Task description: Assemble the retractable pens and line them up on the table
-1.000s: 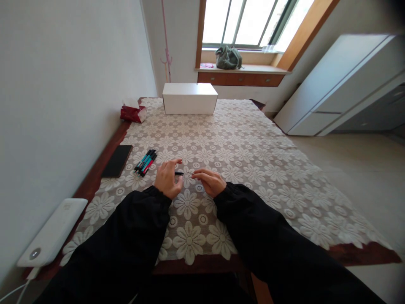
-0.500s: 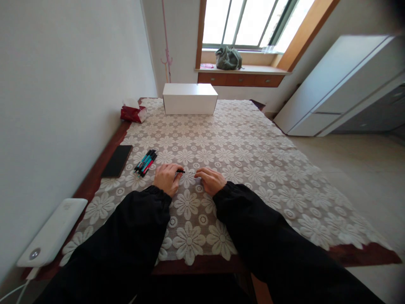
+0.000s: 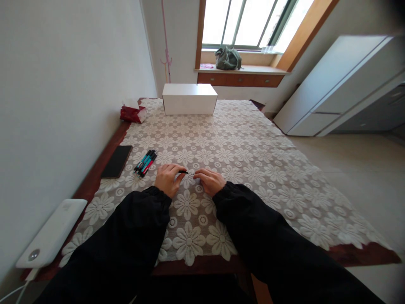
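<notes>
Our left hand (image 3: pixel 167 180), open a second ago, now pinches the black tube (image 3: pixel 182 172); our right hand (image 3: pixel 211 181) grips the thin rod (image 3: pixel 190 173). Both are secured, lined up between our hands over the cloth (image 3: pixel 237 139); touching, we can't tell.

A pale wall (image 3: pixel 69 84) fills the left. At top centre a wood-framed window (image 3: pixel 236 23) glows white — sill (image 3: pixel 256 69) and drawers (image 3: pixel 228 78) below. A white cabinet or fridge (image 3: pixel 332 78) slants at upper right, above beige floor (image 3: pixel 332 160); a lace-covered table (image 3: pixel 202 264) spans the middle.
</notes>
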Motion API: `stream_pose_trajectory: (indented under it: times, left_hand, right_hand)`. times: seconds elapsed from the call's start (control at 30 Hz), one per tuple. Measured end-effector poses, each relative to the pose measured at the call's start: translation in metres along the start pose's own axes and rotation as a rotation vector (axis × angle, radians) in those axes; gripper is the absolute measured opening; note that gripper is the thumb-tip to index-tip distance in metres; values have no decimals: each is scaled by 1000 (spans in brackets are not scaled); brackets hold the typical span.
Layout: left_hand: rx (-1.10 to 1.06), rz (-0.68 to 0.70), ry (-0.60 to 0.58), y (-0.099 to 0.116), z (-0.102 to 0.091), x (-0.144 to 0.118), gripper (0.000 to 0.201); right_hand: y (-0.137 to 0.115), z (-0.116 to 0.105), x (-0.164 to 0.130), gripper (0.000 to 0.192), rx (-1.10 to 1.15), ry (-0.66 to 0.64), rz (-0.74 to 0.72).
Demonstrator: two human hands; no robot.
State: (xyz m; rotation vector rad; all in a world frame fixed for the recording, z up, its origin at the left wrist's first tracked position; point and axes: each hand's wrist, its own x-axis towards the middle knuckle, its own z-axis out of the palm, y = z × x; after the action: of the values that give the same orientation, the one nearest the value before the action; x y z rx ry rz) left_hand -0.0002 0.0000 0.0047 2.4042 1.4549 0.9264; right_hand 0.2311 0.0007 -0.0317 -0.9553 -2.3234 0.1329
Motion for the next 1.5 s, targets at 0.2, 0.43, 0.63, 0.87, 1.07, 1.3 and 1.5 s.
stream_pose_trajectory:
  times: [0.2, 0.43, 0.63, 0.87, 1.07, 1.3, 1.5]
  left_hand:
    - [-50, 22, -8, 1, 1, 0, 16]
    - [-261, 43, -5, 3, 1, 0, 13]
    - [-431, -62, 30, 8, 0, -1, 24]
    - [-569, -132, 43, 13, -1, -1, 26]
    - [-764, -167, 55, 14, 4, -2, 26]
    - [-1027, -297, -10, 19, 4, -1, 31]
    - [-1167, -379, -89, 22, 2, -2, 38]
  right_hand:
    - [-6, -4, 3, 38, 112, -5, 1]
    - [-13, -6, 4, 34, 253, 72, 106]
    - [-12, -6, 3, 14, 98, 71, 196]
    - [-15, -9, 5, 19, 44, 38, 181]
    - [-22, -10, 4, 18, 221, 43, 254]
    - [-40, -10, 11, 27, 825, 17, 503]
    - [-57, -7, 13, 38, 1199, -35, 554]
